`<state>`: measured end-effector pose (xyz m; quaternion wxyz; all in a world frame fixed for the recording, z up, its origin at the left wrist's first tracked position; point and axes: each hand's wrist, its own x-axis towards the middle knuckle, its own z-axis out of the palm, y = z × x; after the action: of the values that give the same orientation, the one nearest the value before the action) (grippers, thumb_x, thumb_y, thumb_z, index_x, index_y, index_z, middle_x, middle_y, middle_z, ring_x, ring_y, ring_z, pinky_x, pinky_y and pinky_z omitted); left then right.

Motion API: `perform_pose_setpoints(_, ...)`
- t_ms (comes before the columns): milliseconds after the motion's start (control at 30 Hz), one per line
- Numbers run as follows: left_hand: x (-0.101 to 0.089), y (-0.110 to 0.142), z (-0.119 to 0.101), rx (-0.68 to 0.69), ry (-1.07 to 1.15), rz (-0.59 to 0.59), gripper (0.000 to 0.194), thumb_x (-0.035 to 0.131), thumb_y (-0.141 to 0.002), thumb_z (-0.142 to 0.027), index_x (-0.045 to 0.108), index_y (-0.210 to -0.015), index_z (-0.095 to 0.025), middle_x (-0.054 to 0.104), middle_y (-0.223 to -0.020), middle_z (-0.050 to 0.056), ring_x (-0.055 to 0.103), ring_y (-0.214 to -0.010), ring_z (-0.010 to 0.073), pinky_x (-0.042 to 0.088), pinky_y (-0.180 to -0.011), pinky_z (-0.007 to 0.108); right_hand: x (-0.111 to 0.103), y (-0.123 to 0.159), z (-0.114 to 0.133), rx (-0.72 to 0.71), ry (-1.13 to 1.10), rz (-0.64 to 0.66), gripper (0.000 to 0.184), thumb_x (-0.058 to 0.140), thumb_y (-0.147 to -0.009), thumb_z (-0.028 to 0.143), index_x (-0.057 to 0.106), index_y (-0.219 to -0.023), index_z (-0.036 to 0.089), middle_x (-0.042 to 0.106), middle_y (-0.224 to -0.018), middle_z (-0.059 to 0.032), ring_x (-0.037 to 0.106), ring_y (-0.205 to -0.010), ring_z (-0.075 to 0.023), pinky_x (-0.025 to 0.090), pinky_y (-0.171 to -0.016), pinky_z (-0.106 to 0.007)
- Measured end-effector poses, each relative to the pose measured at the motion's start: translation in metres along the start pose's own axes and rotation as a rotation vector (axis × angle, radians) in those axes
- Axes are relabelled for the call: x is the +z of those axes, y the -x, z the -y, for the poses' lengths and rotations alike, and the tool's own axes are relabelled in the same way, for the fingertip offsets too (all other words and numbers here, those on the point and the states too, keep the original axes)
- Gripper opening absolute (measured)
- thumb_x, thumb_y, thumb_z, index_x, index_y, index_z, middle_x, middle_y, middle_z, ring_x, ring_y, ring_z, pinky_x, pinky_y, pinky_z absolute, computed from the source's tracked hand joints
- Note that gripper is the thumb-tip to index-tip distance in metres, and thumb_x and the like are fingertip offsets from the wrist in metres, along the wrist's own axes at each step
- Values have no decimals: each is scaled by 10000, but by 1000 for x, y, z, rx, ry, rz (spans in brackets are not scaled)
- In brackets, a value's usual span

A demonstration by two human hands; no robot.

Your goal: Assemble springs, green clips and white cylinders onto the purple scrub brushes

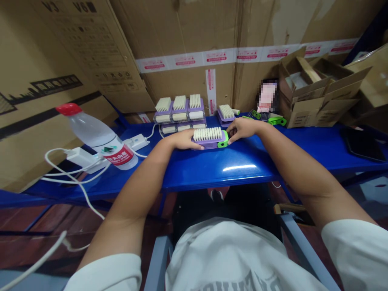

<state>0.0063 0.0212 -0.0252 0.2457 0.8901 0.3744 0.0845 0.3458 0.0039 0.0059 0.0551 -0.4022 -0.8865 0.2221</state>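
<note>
Between the fingers of both hands, on the blue desk (212,173), lies a purple brush (209,143) with pale bristles facing up and a green end piece (223,140). The left hand (183,139) has its fingers (197,146) pressed together against the brush's near edge, while the right hand (242,129) curves its fingers (229,135) around the green end. Just beyond the fingertips stand rows of similar purple brushes (180,111) and a separate brush (226,115), with a water bottle (93,133) out past the left fingers and green plastic pieces (277,120) past the right.
</note>
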Motion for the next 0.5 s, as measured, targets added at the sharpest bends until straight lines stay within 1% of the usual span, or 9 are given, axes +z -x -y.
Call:
perform_pose_setpoints(333, -1, 2, -6, -18, -16, -3, 1007, 891, -719, -656, 603, -1597, -255, 649, -1654, 110, 624, -1509, 396, 471, -1277, 500, -1, 1, 2, -9, -7, -3, 482, 919, -711, 654, 830, -832, 196, 742, -725, -3, 611, -681, -172, 408, -661, -314)
perform_pose_setpoints(500, -1, 2, -7, -19, -8, 2, 1020, 886, -718, -650, 591, -1604, -239, 633, -1667, 124, 614, -1517, 399, 460, -1285, 513, 0, 1, 1, -13, -6, -4, 499, 921, -708, 668, 834, -838, 195, 743, -720, 1, 607, -672, -166, 397, -648, -308)
